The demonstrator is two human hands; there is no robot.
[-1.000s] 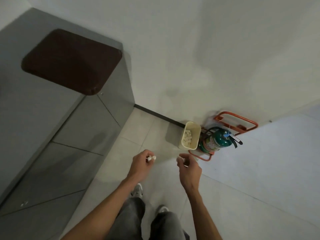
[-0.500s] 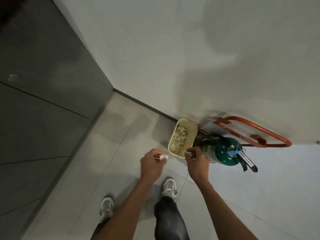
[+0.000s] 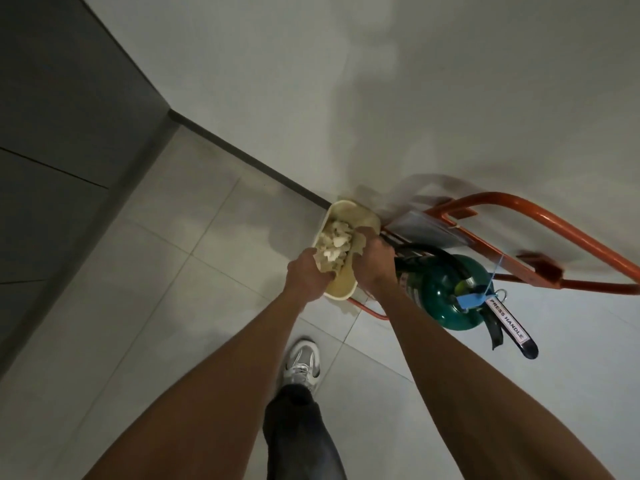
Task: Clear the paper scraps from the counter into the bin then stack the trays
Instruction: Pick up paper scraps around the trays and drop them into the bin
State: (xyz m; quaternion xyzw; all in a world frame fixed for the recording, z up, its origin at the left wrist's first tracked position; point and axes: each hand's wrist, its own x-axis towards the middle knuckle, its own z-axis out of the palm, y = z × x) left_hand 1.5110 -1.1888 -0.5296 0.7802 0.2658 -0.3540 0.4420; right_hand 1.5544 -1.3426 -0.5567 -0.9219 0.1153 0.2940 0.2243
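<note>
A cream plastic bin [image 3: 350, 208] stands on the floor against the wall, holding several white paper scraps [image 3: 334, 241]. Both my hands reach down over its mouth, backs toward the camera. My left hand [image 3: 306, 276] is at the bin's left rim and my right hand [image 3: 374, 266] at its right rim, fingers pointing down into the bin. The fingertips are blurred and partly hidden, so I cannot make out whether either hand holds a scrap. No trays and no counter top are in view.
A green fire extinguisher [image 3: 446, 292] in an orange metal stand [image 3: 540, 220] sits right beside the bin. Dark grey cabinet fronts [image 3: 59, 140] run along the left. Tiled floor [image 3: 166, 258] lies between them, with my shoe [image 3: 302, 363] on it.
I have stepped closer and bent toward the bin. Both hands, each pinching a small scrap before, have moved forward and down into the bin's mouth.
</note>
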